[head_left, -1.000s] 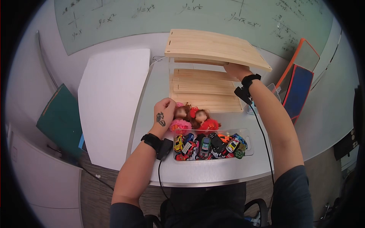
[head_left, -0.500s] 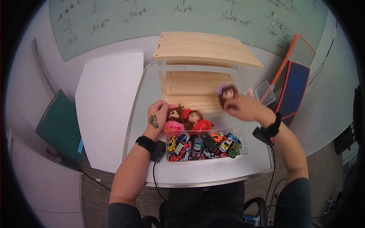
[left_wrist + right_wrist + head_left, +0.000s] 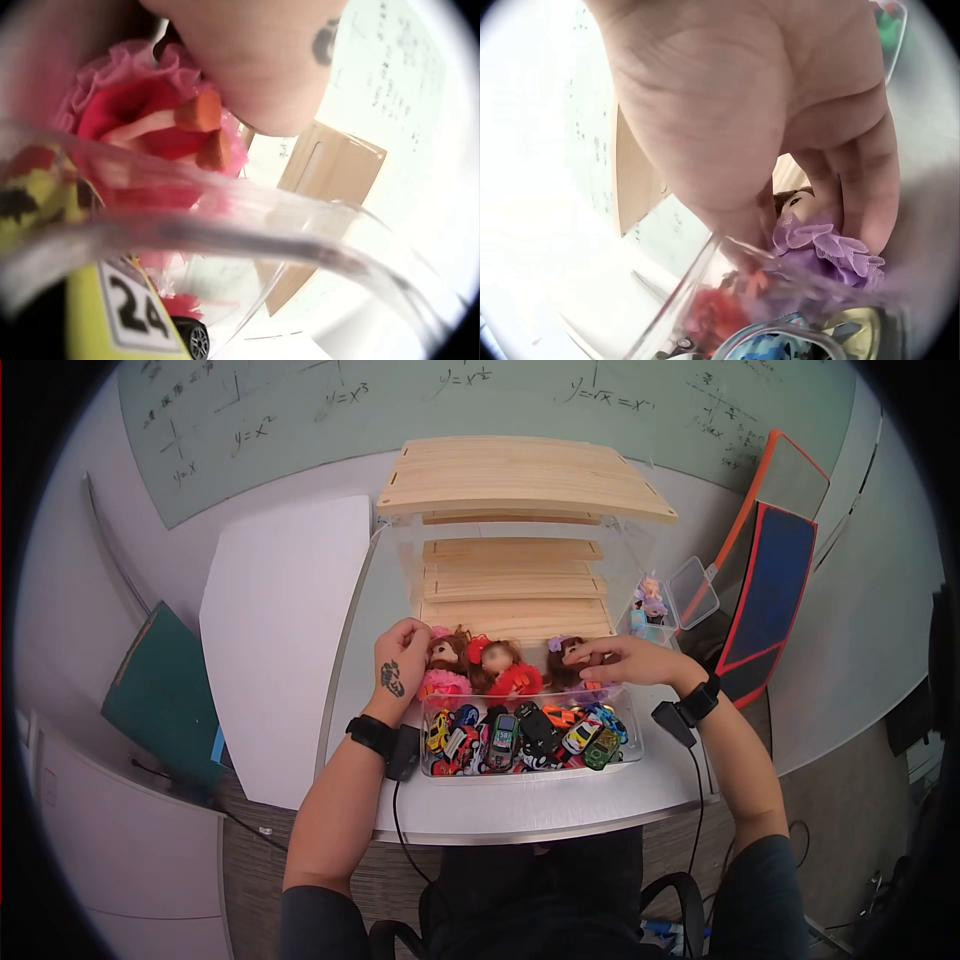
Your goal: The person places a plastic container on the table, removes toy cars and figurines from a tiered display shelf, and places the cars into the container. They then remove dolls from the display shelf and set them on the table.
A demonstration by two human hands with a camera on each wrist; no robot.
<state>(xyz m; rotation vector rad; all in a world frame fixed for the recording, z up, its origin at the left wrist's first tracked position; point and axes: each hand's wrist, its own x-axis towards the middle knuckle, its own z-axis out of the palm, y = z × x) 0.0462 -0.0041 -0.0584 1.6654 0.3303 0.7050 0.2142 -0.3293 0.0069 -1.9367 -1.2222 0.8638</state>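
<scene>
My left hand (image 3: 398, 668) is at the head of a doll in a pink frilled dress (image 3: 446, 685), its fingers curled at the hair. In the left wrist view the doll's orange shoes (image 3: 199, 111) point at the camera. My right hand (image 3: 638, 660) holds a brown-haired doll in a purple dress (image 3: 814, 259) between thumb and fingers, just behind the clear bin (image 3: 540, 773). Between these two sits a doll in a red dress (image 3: 516, 680). Several toy cars (image 3: 503, 740) fill the bin.
Behind the dolls stands a wooden-shelved rack (image 3: 530, 475) with clear sides. An open clear box (image 3: 692, 592) with small figures (image 3: 650, 595) is at its right. A white board (image 3: 285, 630) lies left; red-edged panels (image 3: 775, 575) lean at right.
My right hand came out from under the rack's top board with the purple doll and brought it down beside the red one. My left hand stays at the pink doll.
</scene>
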